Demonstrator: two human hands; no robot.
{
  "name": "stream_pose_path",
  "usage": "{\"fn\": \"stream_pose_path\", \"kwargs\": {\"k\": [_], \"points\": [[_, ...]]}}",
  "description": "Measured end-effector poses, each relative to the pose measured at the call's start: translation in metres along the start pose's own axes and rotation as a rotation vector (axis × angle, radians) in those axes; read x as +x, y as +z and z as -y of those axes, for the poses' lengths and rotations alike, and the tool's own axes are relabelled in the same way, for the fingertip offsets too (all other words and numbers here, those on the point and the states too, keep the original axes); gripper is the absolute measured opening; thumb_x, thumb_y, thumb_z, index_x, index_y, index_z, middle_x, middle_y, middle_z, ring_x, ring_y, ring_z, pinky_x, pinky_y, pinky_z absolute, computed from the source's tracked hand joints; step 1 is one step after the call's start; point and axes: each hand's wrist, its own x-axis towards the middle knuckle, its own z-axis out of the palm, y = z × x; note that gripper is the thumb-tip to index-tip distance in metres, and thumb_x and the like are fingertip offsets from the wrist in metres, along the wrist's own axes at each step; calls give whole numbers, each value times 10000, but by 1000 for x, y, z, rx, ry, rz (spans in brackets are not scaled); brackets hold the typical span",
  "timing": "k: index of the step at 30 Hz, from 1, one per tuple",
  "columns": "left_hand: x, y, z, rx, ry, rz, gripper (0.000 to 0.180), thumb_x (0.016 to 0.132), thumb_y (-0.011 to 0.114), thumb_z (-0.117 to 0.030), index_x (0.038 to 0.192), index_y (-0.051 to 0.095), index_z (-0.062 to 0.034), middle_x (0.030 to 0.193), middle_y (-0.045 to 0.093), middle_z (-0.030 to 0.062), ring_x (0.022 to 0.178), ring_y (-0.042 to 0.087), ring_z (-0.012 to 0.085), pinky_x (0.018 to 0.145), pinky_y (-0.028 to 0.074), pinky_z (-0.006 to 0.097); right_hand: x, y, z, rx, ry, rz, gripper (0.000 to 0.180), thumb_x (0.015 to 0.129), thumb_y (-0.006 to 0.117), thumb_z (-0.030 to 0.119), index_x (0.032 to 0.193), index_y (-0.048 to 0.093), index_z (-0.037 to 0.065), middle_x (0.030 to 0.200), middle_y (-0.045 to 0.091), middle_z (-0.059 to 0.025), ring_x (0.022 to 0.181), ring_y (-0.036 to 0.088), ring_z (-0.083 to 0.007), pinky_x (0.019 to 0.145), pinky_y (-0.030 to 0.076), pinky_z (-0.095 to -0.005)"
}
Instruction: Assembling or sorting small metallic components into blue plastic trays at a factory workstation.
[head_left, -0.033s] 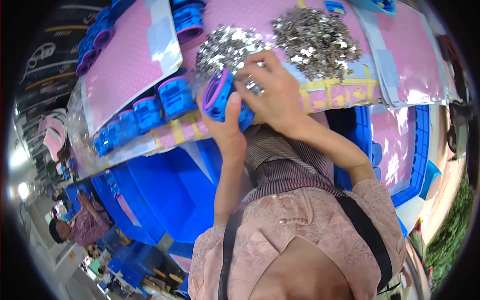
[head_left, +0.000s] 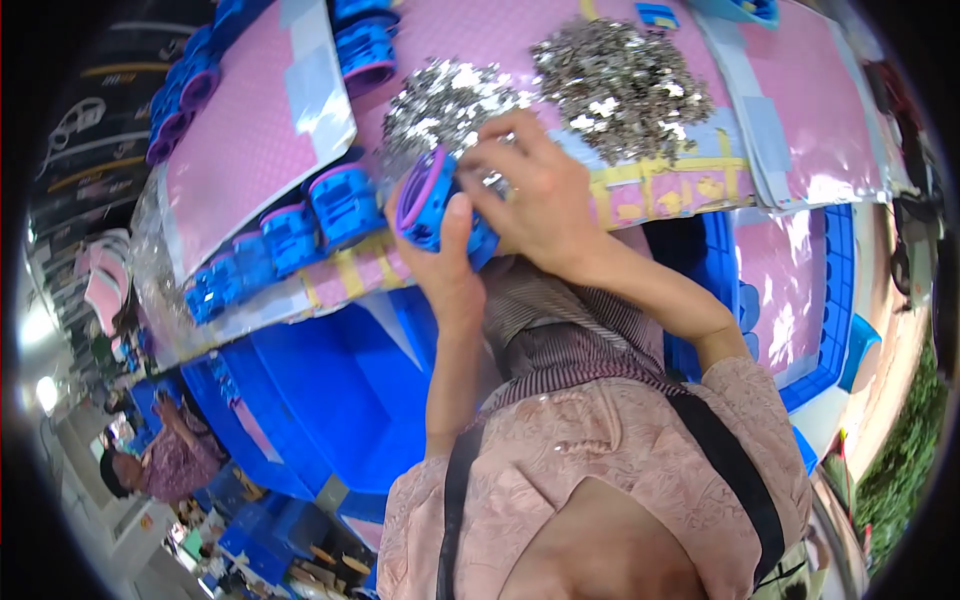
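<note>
At the table's near edge, my left hand is wrapped round a blue plastic ring-shaped part with a purple rim, its opening tilted up to the left. My right hand is at the part's right side, fingers bent and pinched against it. Whatever those fingertips hold is hidden, though small silvery bits glint beneath them. Just beyond the hands lies a heap of small shiny metal pieces. A second, darker heap of metal pieces spreads to its right.
Several similar blue rings line the table's left front edge, with others farther back. A pink padded sheet covers the left side. Below the edge are a blue bin and, at right, a blue crate. Another person is far left.
The whole view has shifted slightly, so the table's things sit a little farther left. Both hands keep the same hold on the blue ring.
</note>
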Motion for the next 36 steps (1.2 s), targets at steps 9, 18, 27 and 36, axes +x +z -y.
{"fn": "stream_pose_path", "kwargs": {"k": [9, 18, 27, 36], "points": [[9, 7, 6, -45, -143, 87, 534, 858, 706, -232, 1283, 488, 7, 1175, 572, 106, 1037, 584, 186, 903, 483, 315, -6, -7, -22, -10, -104, 44, 130, 815, 721, 97, 944, 702, 101, 931, 609, -42, 714, 646, -207, 556, 512, -313], [16, 9, -1, -423, -502, 283, 688, 888, 612, -425, 1368, 450, 41, 1276, 587, 230, 1074, 650, 375, 609, 612, 346, 35, -112, -115, -258, 107, -395, 157, 861, 689, 97, 1013, 705, 61, 869, 691, -75, 655, 578, -126, 580, 455, -272], [6, 23, 6, -440, -647, 372, 680, 862, 649, -395, 1363, 466, 27, 1301, 581, 221, 1068, 658, 353, 713, 609, 385, 24, -179, -227, -458, 192, -52, 192, 905, 649, 161, 1031, 692, 23, 859, 707, -122, 733, 641, -151, 683, 493, -287], [1, 29, -20, -389, -577, 457, 745, 831, 645, -433, 1368, 446, 44, 1286, 592, 180, 1047, 673, 311, 575, 605, 327, 36, -184, -208, -380, 359, 105, 185, 904, 637, 118, 1055, 689, 24, 913, 703, -107, 785, 644, -134, 713, 494, -282]]}}
